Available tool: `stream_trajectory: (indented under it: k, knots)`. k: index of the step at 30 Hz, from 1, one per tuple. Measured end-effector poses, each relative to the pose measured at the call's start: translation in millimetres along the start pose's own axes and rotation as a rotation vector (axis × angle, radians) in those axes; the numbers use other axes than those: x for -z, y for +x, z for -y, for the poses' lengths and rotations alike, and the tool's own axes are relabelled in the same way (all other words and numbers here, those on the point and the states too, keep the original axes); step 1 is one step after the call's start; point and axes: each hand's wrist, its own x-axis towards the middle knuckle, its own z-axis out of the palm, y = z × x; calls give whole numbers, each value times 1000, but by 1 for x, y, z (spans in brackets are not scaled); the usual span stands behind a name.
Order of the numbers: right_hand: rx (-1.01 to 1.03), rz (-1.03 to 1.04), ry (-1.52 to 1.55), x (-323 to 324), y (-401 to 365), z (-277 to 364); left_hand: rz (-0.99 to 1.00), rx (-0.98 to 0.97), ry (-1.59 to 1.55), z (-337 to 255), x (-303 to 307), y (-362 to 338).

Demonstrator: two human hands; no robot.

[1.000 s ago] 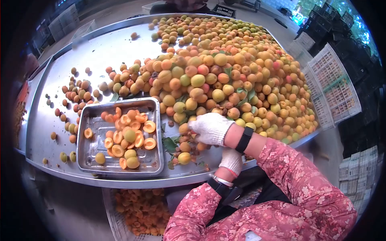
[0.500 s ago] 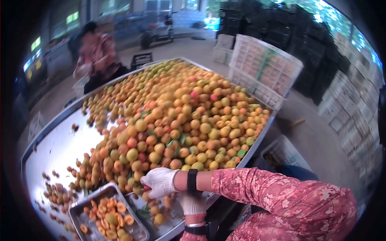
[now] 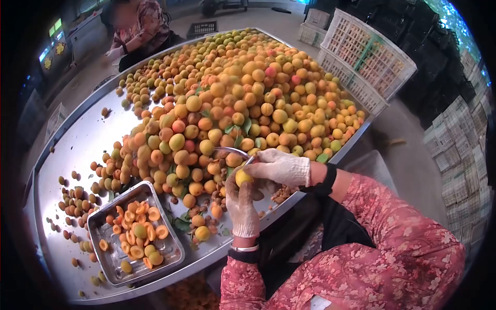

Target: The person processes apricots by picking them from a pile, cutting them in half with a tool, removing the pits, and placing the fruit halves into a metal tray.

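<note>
My left hand (image 3: 242,209), in a soiled white knit glove, is closed around a yellow apricot (image 3: 243,177) near the table's front edge. Against the fruit is my right hand (image 3: 283,168), also gloved, its fingers closed on a thin curved metal tool (image 3: 233,150). That tool's working end is hard to make out. Left of my hands sits a metal tray (image 3: 173,247) containing orange apricot halves (image 3: 137,251) and a few whole fruits. A large heap of apricots (image 3: 279,116) lies just beyond my hands.
The metal table (image 3: 77,150) has a raised rim. Loose apricots (image 3: 77,206) lie at its left. White plastic crates (image 3: 361,57) stand beyond the right edge, with stacked dark crates (image 3: 408,67) behind. Another person (image 3: 139,31) sits at the far left side.
My right hand has moved right from the heap's edge, uncrossing from my left. My left hand has come up, and the yellow apricot and curved tool now show. The view has tilted down.
</note>
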Motion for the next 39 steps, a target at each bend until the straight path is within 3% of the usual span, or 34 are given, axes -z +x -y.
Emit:
stream_trajectory:
  k: [2, 3, 5, 6, 7, 9, 11, 14, 16, 18, 19, 21, 23, 28, 31, 34, 36, 39]
  knots:
    - [-109, 29, 124, 4, -18, 16, 106, 267, -539, 12, 8, 3]
    - [-116, -6, 182, 5, -22, 13, 105, 270, -536, 9, 7, 3]
    - [-51, -37, 183, 6, -24, -3, -22, 444, -916, 1, 3, 3]
    - [15, -69, 183, 5, -24, -11, 44, 414, -988, 3, 6, 2]
    - [14, -73, 184, 1, -25, -16, 48, 417, -989, 3, 7, 3]
    - [272, -158, -97, -9, -26, -21, 145, 358, -936, 3, 9, 2]
    - [270, -145, -103, -15, -30, -16, 138, 409, -951, 17, 13, 1]
    - [436, -200, -241, -23, -31, -20, 62, 464, -967, 17, 9, 0]
    - [427, -202, -151, -26, -30, -21, -4, 470, -969, 18, 10, -1]
    - [418, -203, -63, -28, -30, -22, 190, 429, -1003, 19, 16, 1]
    - [399, -199, -66, -28, -30, -23, 191, 431, -1001, 14, 13, 1]
    - [377, -201, -69, -30, -32, -23, 34, 372, -835, -1, 3, 1]
    - [336, -230, -303, -33, -38, -19, 32, 360, -836, 2, 2, 3]
    - [420, -285, -281, -36, -33, -27, 20, 353, -874, -9, 0, 5]
    - [503, -312, -435, -36, -31, -29, 52, 280, -767, 0, 1, 7]
    - [416, -226, -409, -37, -34, -27, 25, 259, -734, 4, 3, 4]
    - [260, -129, -244, -39, -37, -25, -138, 325, -786, 3, 3, 5]
    - [239, -65, -287, -38, -38, -30, -114, 340, -850, -2, 8, 7]
